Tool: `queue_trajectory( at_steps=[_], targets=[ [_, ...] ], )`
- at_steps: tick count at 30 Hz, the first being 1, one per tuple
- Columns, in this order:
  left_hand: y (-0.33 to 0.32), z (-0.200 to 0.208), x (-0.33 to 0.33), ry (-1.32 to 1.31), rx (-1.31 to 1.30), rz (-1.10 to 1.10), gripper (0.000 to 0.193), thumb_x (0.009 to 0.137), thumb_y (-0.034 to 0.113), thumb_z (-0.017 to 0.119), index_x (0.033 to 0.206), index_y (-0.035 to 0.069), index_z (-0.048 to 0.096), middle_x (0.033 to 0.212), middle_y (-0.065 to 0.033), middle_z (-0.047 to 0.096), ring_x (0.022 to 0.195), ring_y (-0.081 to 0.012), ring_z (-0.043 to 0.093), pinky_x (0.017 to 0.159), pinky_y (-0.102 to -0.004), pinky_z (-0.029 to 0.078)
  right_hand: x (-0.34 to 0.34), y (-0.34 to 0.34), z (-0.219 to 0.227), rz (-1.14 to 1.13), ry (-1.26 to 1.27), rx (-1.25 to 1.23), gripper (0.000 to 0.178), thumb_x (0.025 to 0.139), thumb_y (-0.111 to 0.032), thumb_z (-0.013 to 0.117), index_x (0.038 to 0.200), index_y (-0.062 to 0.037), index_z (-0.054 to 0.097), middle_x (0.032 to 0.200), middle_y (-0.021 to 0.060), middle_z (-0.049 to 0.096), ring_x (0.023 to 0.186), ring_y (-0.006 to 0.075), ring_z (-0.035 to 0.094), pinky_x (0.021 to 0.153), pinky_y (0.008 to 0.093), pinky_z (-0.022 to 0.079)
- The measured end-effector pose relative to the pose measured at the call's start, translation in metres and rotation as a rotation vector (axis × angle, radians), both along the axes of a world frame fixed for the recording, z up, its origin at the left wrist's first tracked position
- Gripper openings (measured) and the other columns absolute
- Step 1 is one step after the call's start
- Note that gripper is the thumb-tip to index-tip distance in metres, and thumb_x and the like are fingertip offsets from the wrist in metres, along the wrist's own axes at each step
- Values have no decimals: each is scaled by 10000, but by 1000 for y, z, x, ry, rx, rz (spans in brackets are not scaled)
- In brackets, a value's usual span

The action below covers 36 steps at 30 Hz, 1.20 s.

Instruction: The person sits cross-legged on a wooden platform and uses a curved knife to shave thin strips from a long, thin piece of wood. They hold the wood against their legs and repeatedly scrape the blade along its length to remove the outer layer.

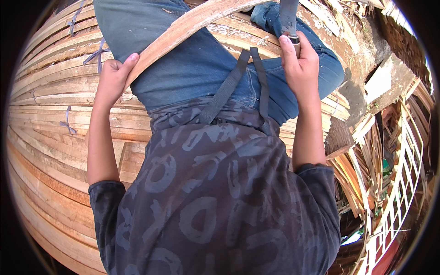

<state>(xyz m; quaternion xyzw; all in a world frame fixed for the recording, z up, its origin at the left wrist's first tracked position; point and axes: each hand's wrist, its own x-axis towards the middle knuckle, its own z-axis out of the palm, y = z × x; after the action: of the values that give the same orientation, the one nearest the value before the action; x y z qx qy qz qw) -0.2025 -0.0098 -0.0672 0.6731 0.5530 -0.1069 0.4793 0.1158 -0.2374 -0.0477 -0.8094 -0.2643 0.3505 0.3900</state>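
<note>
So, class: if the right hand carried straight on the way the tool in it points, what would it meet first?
Probably the wooden strip across the lap: the right hand aims its blade tool up towards it, though depth is unclear.

A dark grey short-sleeved T-shirt (215, 192) with large pale looping print is worn, sleeves ending above the elbows. Blue denim jeans (201, 64), dusted with pale specks, are seen beyond the fingers. Two dark webbing straps (238, 80) are laid across the lap. Forearms are left bare.

Two hands (112, 80), one strip (183, 30), one blade (288, 16)
</note>
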Motion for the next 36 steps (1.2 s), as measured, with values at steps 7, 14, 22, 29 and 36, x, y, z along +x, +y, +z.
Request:
queue_trajectory(
  at_steps=[7, 14, 22, 29, 36],
  targets=[
    [0, 0, 1, -9, 22, -11, 663, 864, 446, 685, 387, 74, 414, 389, 55, 321, 376, -51, 284, 367, -286, 213, 0, 0, 20, 110, -80, -110, 228, 945, -237, 599, 952, -9, 582, 555, 74, 534, 491, 113, 483, 496, 282, 392],
    [-2, -6, -4, -41, 36, 2, 666, 849, 453, 700, 387, 66, 418, 389, 54, 321, 378, -54, 287, 371, -291, 220, 31, -8, 20, -150, 126, 10, 279, 968, -263, 570, 838, -16, 581, 542, -48, 452, 473, 33, 385, 438, 224, 312],
    [-4, -4, -2, -13, 78, -7, 669, 845, 456, 702, 390, 57, 418, 387, 44, 328, 379, -59, 287, 370, -297, 225, 4, -8, 11, 67, -38, -65, 252, 946, -252, 594, 966, -1, 598, 541, 55, 499, 514, 107, 458, 508, 281, 397],
    [-2, -4, -4, -4, 47, 0, 664, 846, 453, 702, 393, 58, 422, 389, 41, 340, 381, -62, 292, 377, -291, 237, 6, -3, 19, 121, -49, -85, 242, 939, -243, 602, 960, -2, 609, 522, 65, 487, 486, 111, 452, 488, 290, 383],
    [-6, 1, 4, -17, 40, 28, 631, 874, 414, 680, 405, 76, 427, 398, 50, 352, 388, -49, 291, 379, -283, 223, 9, 3, 14, 29, 73, -32, 244, 940, -232, 602, 898, 8, 619, 561, -19, 447, 538, 61, 346, 492, 262, 317]
  ],
)
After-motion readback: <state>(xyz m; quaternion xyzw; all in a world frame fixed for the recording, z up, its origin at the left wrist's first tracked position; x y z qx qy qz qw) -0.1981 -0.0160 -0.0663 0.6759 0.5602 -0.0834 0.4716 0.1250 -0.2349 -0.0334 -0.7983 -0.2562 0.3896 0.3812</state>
